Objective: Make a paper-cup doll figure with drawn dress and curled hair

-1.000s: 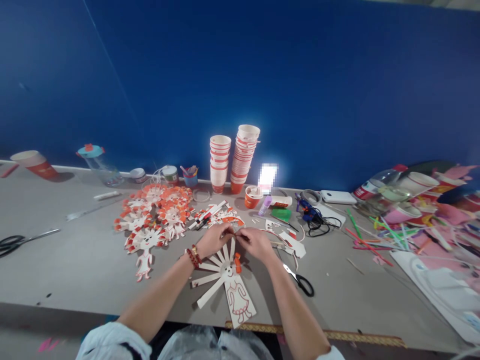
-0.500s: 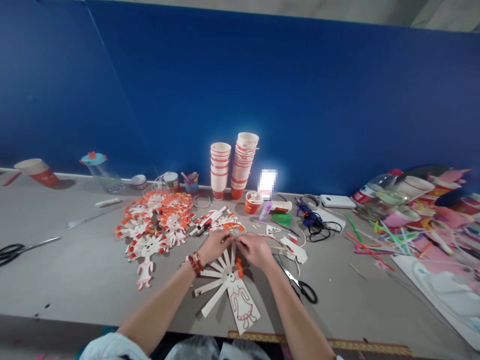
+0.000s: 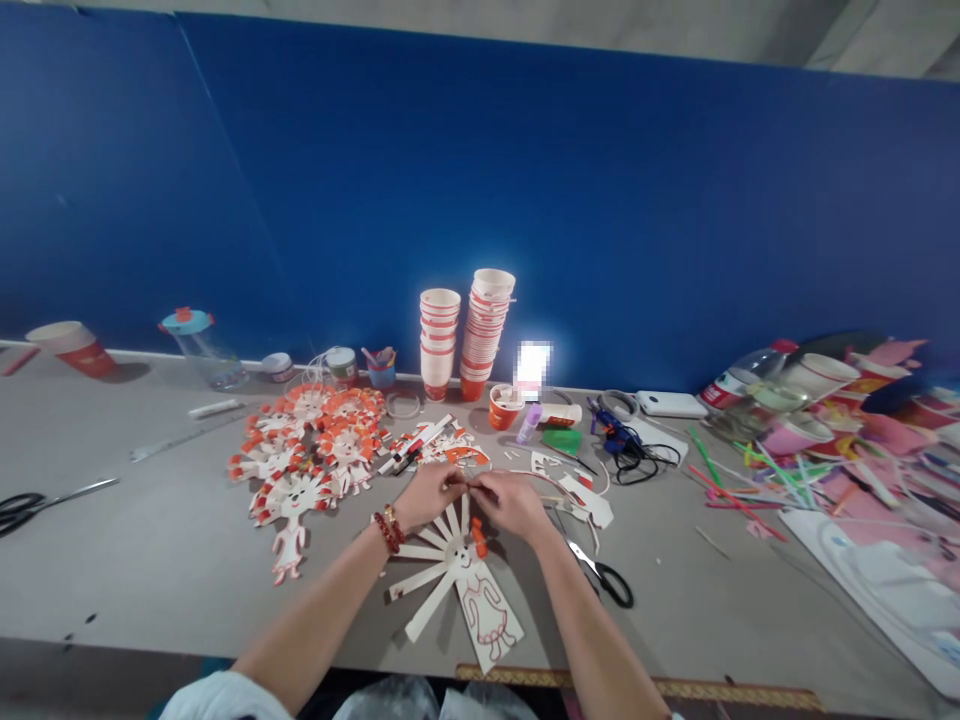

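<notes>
A paper doll cut from a paper cup (image 3: 489, 612) lies in front of me, with long white strips fanned out around a drawn face and a dress outlined in red on its lower panel. My left hand (image 3: 427, 497), below which a red bead bracelet circles the wrist, pinches the end of an upper strip. My right hand (image 3: 513, 502) pinches the same strip end from the other side, so the fingertips nearly meet. An orange curled strip end (image 3: 478, 536) shows just below my right hand. The pinched tip itself is hidden by my fingers.
Left of my hands lies a pile of finished-looking paper dolls (image 3: 322, 440). Black-handled scissors (image 3: 611, 580) rest at right, another pair (image 3: 30, 508) far left. Paper cup stacks (image 3: 439, 345), a glue stick (image 3: 529, 424), a blue glue gun (image 3: 619, 434) and pipe cleaners (image 3: 731, 490) stand or lie beyond.
Both hands stay at the same strip end, with only slight finger movement. The view has shifted a little; the doll lies almost as before.
</notes>
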Tool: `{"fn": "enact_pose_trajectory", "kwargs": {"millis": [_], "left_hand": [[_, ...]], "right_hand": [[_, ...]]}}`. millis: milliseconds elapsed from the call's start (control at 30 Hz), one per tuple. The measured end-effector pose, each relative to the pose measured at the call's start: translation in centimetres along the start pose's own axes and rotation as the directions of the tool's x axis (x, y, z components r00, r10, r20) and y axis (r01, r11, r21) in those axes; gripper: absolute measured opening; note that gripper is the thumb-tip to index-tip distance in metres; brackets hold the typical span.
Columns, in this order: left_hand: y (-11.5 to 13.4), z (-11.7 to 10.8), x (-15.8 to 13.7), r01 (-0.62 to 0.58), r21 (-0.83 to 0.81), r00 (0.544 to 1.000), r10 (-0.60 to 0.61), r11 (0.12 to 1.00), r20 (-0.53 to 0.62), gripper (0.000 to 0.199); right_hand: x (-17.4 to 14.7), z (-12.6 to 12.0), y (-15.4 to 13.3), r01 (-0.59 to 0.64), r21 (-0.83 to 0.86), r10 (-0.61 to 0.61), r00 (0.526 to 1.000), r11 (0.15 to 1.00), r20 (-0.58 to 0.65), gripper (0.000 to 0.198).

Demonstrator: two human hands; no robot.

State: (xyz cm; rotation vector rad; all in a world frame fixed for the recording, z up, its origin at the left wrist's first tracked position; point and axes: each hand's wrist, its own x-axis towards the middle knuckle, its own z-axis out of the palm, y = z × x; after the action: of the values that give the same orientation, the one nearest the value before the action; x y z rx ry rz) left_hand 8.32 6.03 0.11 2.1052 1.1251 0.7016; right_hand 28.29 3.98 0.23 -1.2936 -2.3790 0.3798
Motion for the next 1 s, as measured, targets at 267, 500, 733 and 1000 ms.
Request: {"fn": "enact_pose_trajectory", "kwargs": {"millis": [267, 500, 733, 1000], "left_hand": [[0.3, 0.0, 0.0, 0.0, 0.076, 1.0, 0.001, 0.997, -0.003, 0.018], [0.0, 0.0, 0.1, -0.033, 0.146, 0.999, 0.028, 0.989, 0.038, 0.021], [0.4, -0.3, -0.1, -0.059, 0.232, 0.997, 0.045, 0.971, 0.064, 0.027], [0.1, 0.4, -0.2, -0.088, 0.32, 0.995, 0.07, 0.943, 0.067, 0.025]], "right_hand": [[0.3, 0.1, 0.0, -0.032, -0.027, 0.033, 0.997, 0.999, 0.073, 0.02], [0.2, 0.9, 0.3, 0.006, -0.059, -0.001, 0.996, 0.998, 0.088, 0.022], [0.1, 1.2, 0.6, 0.015, -0.087, -0.008, 0.996, 0.996, 0.085, 0.02], [0.3, 0.9, 0.3, -0.004, -0.087, 0.012, 0.996, 0.996, 0.087, 0.021]]}}
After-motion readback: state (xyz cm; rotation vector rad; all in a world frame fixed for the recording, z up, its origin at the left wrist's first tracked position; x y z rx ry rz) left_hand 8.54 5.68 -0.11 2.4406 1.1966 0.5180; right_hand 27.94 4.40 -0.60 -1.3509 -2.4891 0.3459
